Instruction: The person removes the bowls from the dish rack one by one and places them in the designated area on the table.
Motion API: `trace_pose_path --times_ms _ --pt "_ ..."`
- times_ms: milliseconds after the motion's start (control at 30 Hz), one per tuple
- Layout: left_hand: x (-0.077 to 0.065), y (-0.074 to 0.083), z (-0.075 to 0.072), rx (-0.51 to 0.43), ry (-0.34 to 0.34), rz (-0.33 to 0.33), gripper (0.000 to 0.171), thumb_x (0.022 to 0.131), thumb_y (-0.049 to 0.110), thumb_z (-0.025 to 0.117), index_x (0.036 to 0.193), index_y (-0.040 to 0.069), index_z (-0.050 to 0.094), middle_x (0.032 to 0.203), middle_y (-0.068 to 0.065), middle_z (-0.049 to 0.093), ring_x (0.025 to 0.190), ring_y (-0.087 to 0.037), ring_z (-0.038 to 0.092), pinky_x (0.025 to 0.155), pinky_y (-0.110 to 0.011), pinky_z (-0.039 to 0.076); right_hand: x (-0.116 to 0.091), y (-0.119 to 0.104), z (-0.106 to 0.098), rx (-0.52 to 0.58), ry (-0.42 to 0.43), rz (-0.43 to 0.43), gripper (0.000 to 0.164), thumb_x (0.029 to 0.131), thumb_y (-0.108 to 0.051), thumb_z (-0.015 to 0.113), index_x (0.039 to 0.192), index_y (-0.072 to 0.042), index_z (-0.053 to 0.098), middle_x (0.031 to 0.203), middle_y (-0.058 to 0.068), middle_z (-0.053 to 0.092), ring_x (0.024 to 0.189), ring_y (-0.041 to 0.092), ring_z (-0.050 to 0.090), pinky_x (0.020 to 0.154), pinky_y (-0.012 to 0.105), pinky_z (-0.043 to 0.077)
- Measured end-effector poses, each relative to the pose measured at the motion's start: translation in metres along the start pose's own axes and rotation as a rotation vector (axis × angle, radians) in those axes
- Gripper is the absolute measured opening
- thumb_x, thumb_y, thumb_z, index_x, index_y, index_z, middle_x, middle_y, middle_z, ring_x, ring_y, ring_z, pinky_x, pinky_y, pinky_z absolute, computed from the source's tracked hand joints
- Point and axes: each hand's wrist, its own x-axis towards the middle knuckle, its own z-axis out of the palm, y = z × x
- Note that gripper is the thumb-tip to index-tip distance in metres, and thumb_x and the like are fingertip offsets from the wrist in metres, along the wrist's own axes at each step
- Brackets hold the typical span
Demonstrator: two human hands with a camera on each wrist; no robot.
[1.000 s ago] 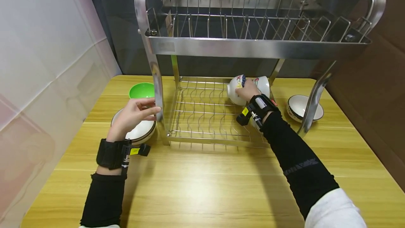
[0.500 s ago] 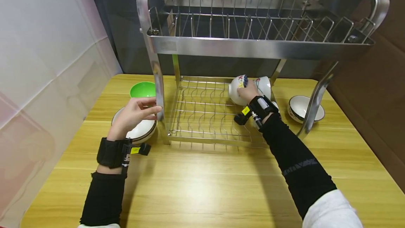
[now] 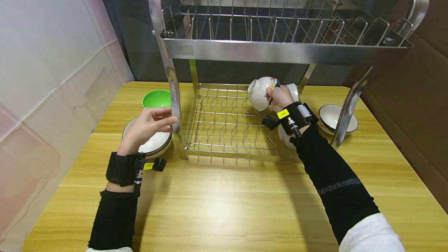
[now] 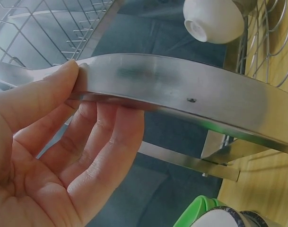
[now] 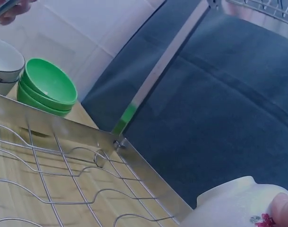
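Observation:
My right hand (image 3: 281, 98) grips a white bowl (image 3: 260, 93) with a floral pattern, tipped on its side with its foot to the left, over the right part of the rack's lower tier. In the right wrist view the thumb (image 5: 284, 210) presses on the bowl's wall. Behind this hand another white bowl (image 3: 293, 91) lies on the tier, and a further one (image 3: 287, 138) shows below the wrist, partly hidden. My left hand (image 3: 148, 125) pinches the left leg of the metal dish rack (image 4: 167, 80), thumb on one side and fingers curled against the other.
Left of the rack stand stacked green bowls (image 5: 44, 90) and white bowls with dark rims (image 3: 159, 143). Another white bowl (image 3: 330, 118) sits beyond the right leg. The rack's upper tier (image 3: 280, 51), with upright wires, overhangs the lower wire tier (image 3: 224, 123). Wooden tabletop (image 3: 217, 205) extends in front.
My right hand has lifted the floral bowl slightly and turned it, its foot now pointing up and left, away from the bowl behind. The left hand stays on the rack leg.

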Motion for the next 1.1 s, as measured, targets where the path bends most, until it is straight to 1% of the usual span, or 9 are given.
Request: trace_pose_path --times_ms 100,267,433,500,600,733,867,967,1100 --pt "0.0 0.0 0.0 0.0 -0.002 0.0 0.048 0.107 0.005 0.061 0.15 -0.014 0.051 0.148 -0.035 0.057 0.093 0.008 0.067 0.087 -0.019 0.063 -0.007 -0.002 0.002 -0.017 -0.021 -0.02 0.058 0.112 -0.002 0.032 0.167 0.006 0.013 0.173 0.014 0.019 0.155 0.019 0.025 0.134 0.026 0.022" --pt "0.001 -0.001 0.0 -0.001 -0.003 -0.004 0.048 0.107 0.006 0.061 0.15 -0.013 0.051 0.148 -0.035 0.057 0.094 0.008 0.067 0.088 -0.019 0.063 -0.018 0.0 0.004 -0.187 -0.073 -0.108 0.057 0.112 -0.001 0.035 0.164 0.011 0.014 0.172 0.027 0.022 0.158 0.032 0.027 0.136 0.04 0.026" --pt "0.001 -0.002 0.0 -0.001 -0.004 -0.001 0.047 0.107 0.007 0.062 0.149 -0.013 0.053 0.144 -0.03 0.063 0.094 0.007 0.068 0.089 -0.019 0.063 -0.037 0.0 0.006 -0.496 -0.134 -0.25 0.054 0.11 0.0 0.046 0.159 0.012 0.026 0.161 0.035 0.036 0.146 0.042 0.041 0.128 0.054 0.039" --pt "0.002 -0.003 -0.001 -0.001 -0.003 0.003 0.047 0.107 0.007 0.062 0.148 -0.013 0.053 0.142 -0.026 0.065 0.095 0.007 0.069 0.088 -0.018 0.062 -0.045 0.001 0.006 -0.648 -0.153 -0.322 0.051 0.11 -0.002 0.049 0.155 0.011 0.031 0.156 0.036 0.042 0.142 0.044 0.046 0.124 0.057 0.042" --pt "0.002 -0.003 -0.001 -0.001 0.0 0.006 0.047 0.107 0.007 0.062 0.148 -0.014 0.053 0.14 -0.023 0.067 0.095 0.007 0.069 0.087 -0.017 0.062 -0.056 0.004 0.006 -0.823 -0.182 -0.432 0.045 0.109 -0.001 0.052 0.15 0.012 0.038 0.151 0.037 0.048 0.14 0.048 0.051 0.121 0.06 0.044" --pt "0.002 -0.003 -0.001 -0.001 0.003 0.009 0.048 0.107 0.007 0.062 0.149 -0.014 0.053 0.141 -0.027 0.066 0.094 0.007 0.068 0.087 -0.017 0.062 -0.069 0.011 0.007 -0.984 -0.218 -0.544 0.041 0.106 0.004 0.055 0.145 0.011 0.044 0.143 0.039 0.056 0.134 0.053 0.057 0.116 0.063 0.05" --pt "0.002 -0.003 -0.001 0.007 0.002 0.006 0.048 0.107 0.007 0.062 0.149 -0.013 0.052 0.144 -0.031 0.062 0.094 0.008 0.068 0.088 -0.018 0.063 -0.082 0.017 0.002 -1.125 -0.262 -0.633 0.039 0.102 0.01 0.056 0.14 0.011 0.048 0.136 0.039 0.063 0.124 0.052 0.065 0.103 0.06 0.059" --pt "0.002 -0.002 -0.001 0.012 0.001 0.003 0.048 0.107 0.007 0.061 0.15 -0.013 0.052 0.146 -0.033 0.06 0.094 0.009 0.067 0.088 -0.018 0.063 -0.093 0.023 -0.004 -1.191 -0.309 -0.711 0.037 0.099 0.014 0.057 0.136 0.01 0.051 0.132 0.037 0.066 0.121 0.049 0.068 0.096 0.056 0.063" --pt "0.003 -0.003 -0.001 0.013 0.003 -0.001 0.049 0.107 0.007 0.062 0.151 -0.013 0.051 0.145 -0.034 0.06 0.094 0.009 0.067 0.088 -0.018 0.063 -0.109 0.032 -0.016 -1.241 -0.359 -0.812 0.04 0.093 0.02 0.061 0.131 0.009 0.055 0.128 0.033 0.069 0.118 0.046 0.07 0.096 0.054 0.063"
